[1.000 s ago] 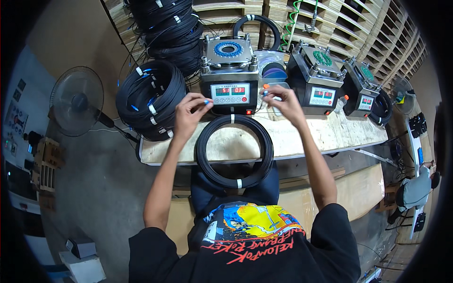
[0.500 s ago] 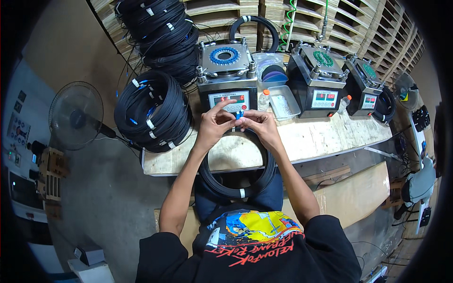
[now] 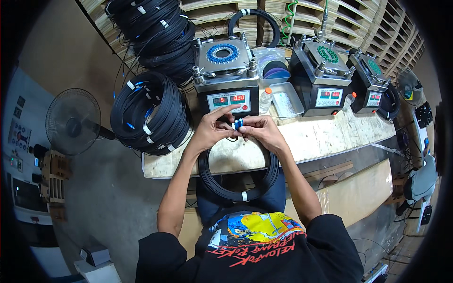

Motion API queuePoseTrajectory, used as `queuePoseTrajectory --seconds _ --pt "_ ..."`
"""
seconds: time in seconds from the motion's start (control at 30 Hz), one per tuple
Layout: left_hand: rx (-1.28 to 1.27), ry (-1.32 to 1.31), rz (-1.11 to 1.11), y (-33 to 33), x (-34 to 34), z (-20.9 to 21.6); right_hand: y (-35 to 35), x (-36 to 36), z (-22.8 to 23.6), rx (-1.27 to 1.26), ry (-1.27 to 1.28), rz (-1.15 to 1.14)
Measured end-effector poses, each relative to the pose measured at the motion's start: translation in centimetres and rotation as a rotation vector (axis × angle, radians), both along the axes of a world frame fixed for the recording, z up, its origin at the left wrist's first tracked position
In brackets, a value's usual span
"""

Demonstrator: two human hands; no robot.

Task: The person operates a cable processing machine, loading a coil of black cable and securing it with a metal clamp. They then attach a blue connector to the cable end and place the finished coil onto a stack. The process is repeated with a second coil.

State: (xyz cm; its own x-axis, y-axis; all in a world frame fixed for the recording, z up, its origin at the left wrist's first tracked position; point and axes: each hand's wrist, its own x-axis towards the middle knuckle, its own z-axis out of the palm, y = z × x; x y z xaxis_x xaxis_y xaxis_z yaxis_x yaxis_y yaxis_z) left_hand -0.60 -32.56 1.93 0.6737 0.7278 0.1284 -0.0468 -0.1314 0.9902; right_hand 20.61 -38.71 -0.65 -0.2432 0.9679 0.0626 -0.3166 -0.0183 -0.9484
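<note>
the small blue connector pieces [image 3: 238, 124], held well apart a second ago with one in each hand, are now gathered in one spot at the centre of the frame, just below the front panel of the nearest silver-topped machine [image 3: 226, 84]. compared with half a second ago, when they are shown more upright, the pieces are tilted and set slightly lower, so the handling seems to be shifted from bringing together to a finer adjustment between fingertips. on the left hand [image 3: 211, 129], the pieces appear to be pinched by the thumb and a fingertip, while one finger is stretched out toward the right of the frame; by the right hand [image 3: 265, 132], they are clamped between thumb and fingers, pressed close together. where one piece ends and the other begins cannot be told, since the contact is partly covered. below the hands, at the lower centre, a black cable coil [image 3: 230, 194] bound with white tape is seen, partly on the wooden bench [image 3: 330, 134] and partly over the lap. thicker coils [image 3: 165, 118] are stacked at the left, and an orange-capped bottle [image 3: 265, 103] is placed right of the machine.
</note>
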Motion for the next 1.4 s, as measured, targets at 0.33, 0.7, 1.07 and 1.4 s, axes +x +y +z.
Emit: queuePoseTrajectory --seconds 0.33,0.7,1.07,1.4 --pt "0.19 0.031 0.037 -0.4 0.1 0.6 -0.1 -1.2 -0.1 0.094 -0.045 -0.165" --pt "0.024 -0.128 0.185 -0.8 1.6 -0.2 0.6 -2.6 -0.1 0.047 0.033 -0.264" --pt "0.221 -0.103 0.305 -1.0 1.5 -1.7 0.4 -1.2 -0.2 0.03 -0.024 -0.118" --pt "0.009 -0.093 0.233 -2.8 1.3 -2.3 8.5 16.2 -9.3 0.038 -0.998 -0.618"
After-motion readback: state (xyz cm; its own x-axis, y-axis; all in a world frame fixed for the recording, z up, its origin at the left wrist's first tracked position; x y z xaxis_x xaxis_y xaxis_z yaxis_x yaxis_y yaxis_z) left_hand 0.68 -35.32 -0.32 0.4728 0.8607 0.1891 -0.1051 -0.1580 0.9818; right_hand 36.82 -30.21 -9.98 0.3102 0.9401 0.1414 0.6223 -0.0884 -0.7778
